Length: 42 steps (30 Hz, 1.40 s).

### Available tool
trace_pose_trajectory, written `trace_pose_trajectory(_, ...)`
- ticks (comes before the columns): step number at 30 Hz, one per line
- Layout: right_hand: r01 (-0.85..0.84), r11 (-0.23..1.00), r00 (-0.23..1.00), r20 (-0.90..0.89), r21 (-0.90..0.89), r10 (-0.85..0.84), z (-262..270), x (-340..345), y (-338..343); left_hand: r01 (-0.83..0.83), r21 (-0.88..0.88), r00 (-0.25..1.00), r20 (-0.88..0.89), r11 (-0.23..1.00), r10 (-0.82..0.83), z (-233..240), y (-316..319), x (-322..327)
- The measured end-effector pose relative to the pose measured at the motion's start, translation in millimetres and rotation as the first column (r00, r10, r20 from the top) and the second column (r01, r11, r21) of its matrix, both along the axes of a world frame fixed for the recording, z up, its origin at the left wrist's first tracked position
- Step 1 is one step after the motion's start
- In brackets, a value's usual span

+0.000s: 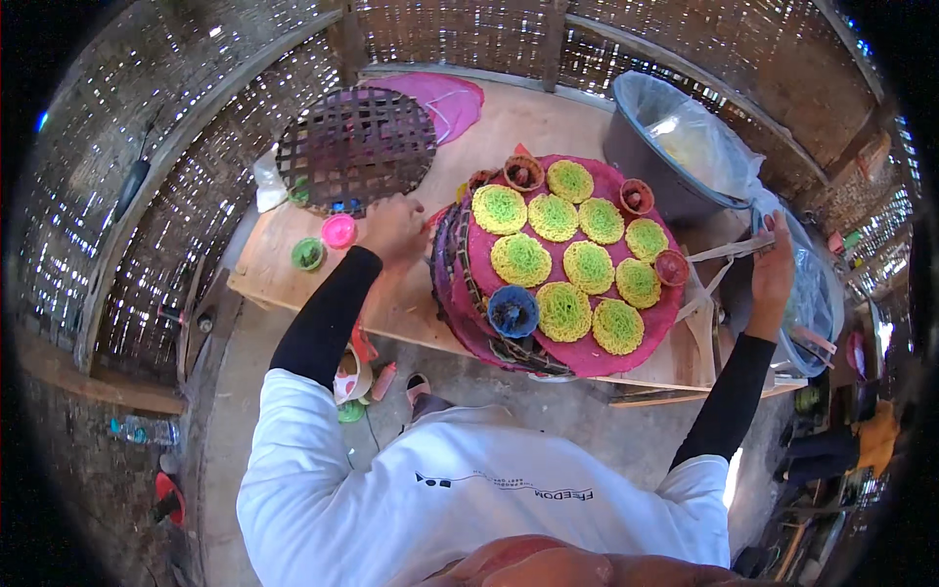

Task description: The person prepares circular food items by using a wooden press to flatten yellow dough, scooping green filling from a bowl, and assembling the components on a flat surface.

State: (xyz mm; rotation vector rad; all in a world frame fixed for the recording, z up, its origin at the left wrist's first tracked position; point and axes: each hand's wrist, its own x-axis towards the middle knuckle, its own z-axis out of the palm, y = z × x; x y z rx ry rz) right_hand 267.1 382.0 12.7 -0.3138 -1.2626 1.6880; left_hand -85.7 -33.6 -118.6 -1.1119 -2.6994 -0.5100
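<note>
My left hand is over the wooden table beside a pink cup; whether it holds anything cannot be told. A green cup stands further left. My right hand is raised at the table's right side, with pale strips at its fingers. Between my hands lies a stack of round trays covered with pink cloth. On top are several yellow-and-green round noodle-like cakes, a blue cup and several reddish-brown cups.
An open-weave basket sits at the back left, near pink mesh cloth. Large tubs lined with clear plastic stand at the right. Woven bamboo walls enclose the place. A plastic bottle lies at the lower left.
</note>
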Motion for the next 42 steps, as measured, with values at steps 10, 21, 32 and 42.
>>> trace_pose_trajectory(10, -0.265, 0.243, -0.223, 0.186, 0.933, -0.957, -20.3, 63.4, -66.2, 0.126, -0.095, 0.990, 0.076, 0.988, -0.119, -11.9, 13.4, -64.1)
trace_pose_trajectory(21, -0.259, 0.745, -0.356, 0.657, 0.614, -0.665, -13.0, 175.4, -146.8, 0.042, -0.052, 0.841, 0.542, 0.998, -0.006, 115.1, -70.1, -175.4)
trace_pose_trajectory(32, 0.027, 0.973, 1.000, 0.011, -0.228, -0.025, 19.4, 137.8, -142.2, -0.417, 0.758, 0.282, 0.633, 0.502, -0.721, 237.0, 28.5, -118.3)
trace_pose_trajectory(42, -0.201, 0.958, 0.979, -0.052, -0.205, 0.195, 98.3, 63.3, -167.1, -0.101, 0.796, 0.092, 0.605, 0.597, -0.791, 282.5, 95.6, -104.5)
